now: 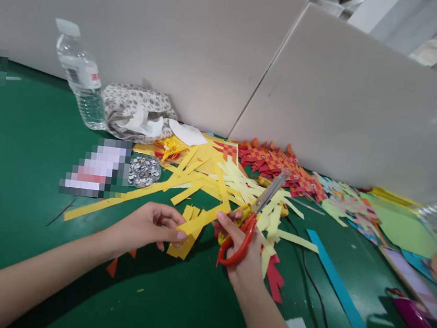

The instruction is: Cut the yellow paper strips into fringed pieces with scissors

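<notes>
Between the thumb and fingers of my left hand (156, 226) is one end of a yellow paper strip (203, 217). My right hand (243, 256) has its fingers in the red and yellow handles of a pair of scissors (255, 207), whose blades point up and away to the right. The strip's other end reaches the right thumb and fingertips, close to the handles. Short yellow paper pieces (185, 247) are just beyond the left fingertips; whether they lie on the table or hang from the hand, I cannot tell.
Yellow and pale strips (240, 185) lie heaped ahead, with red-orange woven paper fish (274, 162) behind. Googly eyes (144, 171), a water bottle (80, 77) and a patterned cloth pouch (138, 110) stand left. A blue strip (342, 291) and a dark cord (313, 285) lie right. A pale partition (178, 33) closes the back.
</notes>
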A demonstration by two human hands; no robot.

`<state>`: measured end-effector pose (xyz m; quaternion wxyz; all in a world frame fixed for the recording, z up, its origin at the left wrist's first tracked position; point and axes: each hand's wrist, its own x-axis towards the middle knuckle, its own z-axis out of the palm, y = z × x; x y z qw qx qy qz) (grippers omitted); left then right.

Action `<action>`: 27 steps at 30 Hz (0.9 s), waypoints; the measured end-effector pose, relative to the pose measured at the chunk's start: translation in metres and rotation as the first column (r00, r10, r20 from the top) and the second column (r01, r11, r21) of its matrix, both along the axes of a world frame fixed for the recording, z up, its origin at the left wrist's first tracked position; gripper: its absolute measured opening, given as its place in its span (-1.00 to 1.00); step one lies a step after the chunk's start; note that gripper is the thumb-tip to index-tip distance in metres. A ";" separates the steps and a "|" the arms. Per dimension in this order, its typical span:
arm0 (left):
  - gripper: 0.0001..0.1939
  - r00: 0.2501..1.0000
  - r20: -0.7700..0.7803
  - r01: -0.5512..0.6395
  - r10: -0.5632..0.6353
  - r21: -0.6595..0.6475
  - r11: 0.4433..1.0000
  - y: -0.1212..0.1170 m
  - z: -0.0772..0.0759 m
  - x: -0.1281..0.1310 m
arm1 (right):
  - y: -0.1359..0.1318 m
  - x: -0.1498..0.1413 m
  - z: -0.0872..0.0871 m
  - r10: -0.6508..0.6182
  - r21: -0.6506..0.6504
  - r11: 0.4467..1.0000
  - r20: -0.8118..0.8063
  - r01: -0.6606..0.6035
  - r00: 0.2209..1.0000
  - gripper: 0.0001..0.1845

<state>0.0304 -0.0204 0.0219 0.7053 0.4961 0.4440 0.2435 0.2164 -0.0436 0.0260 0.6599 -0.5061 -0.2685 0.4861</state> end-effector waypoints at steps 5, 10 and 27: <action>-0.76 0.995 0.088 0.056 -0.049 -0.076 0.996 0.002 0.000 -0.002 | 0.002 0.002 -0.003 -0.030 0.033 0.999 -0.016 0.030 0.999 -0.56; -0.68 0.992 0.127 0.030 -0.015 -0.119 0.992 0.002 0.000 -0.003 | 0.002 0.004 -0.005 -0.028 0.049 0.998 -0.006 0.028 1.000 -0.58; -0.62 0.993 0.113 0.039 -0.030 -0.079 0.996 0.001 0.001 -0.003 | 0.003 0.003 -0.004 -0.046 0.037 0.998 -0.037 0.047 0.998 -0.56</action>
